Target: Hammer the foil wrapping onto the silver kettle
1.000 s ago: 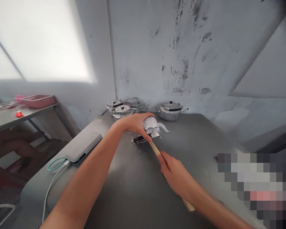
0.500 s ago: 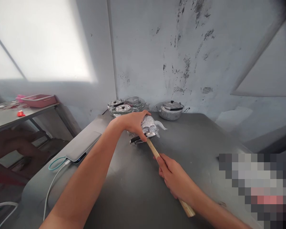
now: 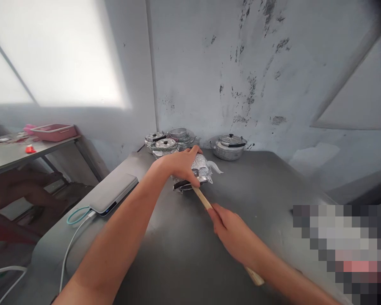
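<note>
A silver embossed metal kettle (image 3: 202, 166) with a curved spout lies tipped on its side on the grey table, its round mouth and black handle facing me. My left hand (image 3: 183, 166) is closed over its body, with the thumb near the rim. My right hand (image 3: 227, 224) grips a pale wooden stick (image 3: 202, 198). The stick's far end meets the kettle's mouth by my left thumb. Whether that tip sits inside or against the rim is hidden. Its near end shows below my right wrist.
Several silver kettles (image 3: 165, 145) stand at the back left, by the wall. A lidded metal pot (image 3: 229, 149) is at the back right. A grey power bank (image 3: 113, 195) with cables lies at left. A side table holds a pink basket (image 3: 55, 134). A blurred patch covers the lower right.
The stick lies at a slightly flatter angle, and my right hand has shifted a little with it. My left hand keeps its hold on the kettle. The whole view has moved slightly.
</note>
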A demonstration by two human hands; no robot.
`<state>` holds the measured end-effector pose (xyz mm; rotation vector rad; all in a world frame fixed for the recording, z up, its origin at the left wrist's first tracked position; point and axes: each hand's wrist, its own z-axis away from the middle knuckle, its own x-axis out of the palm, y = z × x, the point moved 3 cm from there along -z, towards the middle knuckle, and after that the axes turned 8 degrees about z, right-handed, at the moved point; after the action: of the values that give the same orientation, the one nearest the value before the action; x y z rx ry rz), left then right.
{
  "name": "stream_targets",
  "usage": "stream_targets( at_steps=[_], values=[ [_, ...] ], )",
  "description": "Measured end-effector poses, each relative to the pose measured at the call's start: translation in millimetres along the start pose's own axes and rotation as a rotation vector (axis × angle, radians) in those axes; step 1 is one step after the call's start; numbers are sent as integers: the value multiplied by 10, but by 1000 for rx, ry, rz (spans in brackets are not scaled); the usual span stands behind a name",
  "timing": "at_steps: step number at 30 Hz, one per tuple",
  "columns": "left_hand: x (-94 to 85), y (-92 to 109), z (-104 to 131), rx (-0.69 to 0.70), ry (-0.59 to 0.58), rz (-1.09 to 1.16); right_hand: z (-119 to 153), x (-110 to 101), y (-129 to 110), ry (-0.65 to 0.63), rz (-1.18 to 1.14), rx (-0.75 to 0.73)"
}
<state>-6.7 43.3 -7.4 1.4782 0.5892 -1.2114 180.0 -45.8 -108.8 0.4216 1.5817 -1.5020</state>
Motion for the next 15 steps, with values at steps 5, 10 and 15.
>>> stream_targets(
  at_steps=[5,10,15],
  values=[
    [5,17,-2,16,11,-11,8,-14,4,-9,-14,23],
    [20,36,-9,52,12,-32,14,43,21,-33,-30,35],
    [34,51,-31,79,27,-66,5,50,7,-43,-50,39]
  ],
)
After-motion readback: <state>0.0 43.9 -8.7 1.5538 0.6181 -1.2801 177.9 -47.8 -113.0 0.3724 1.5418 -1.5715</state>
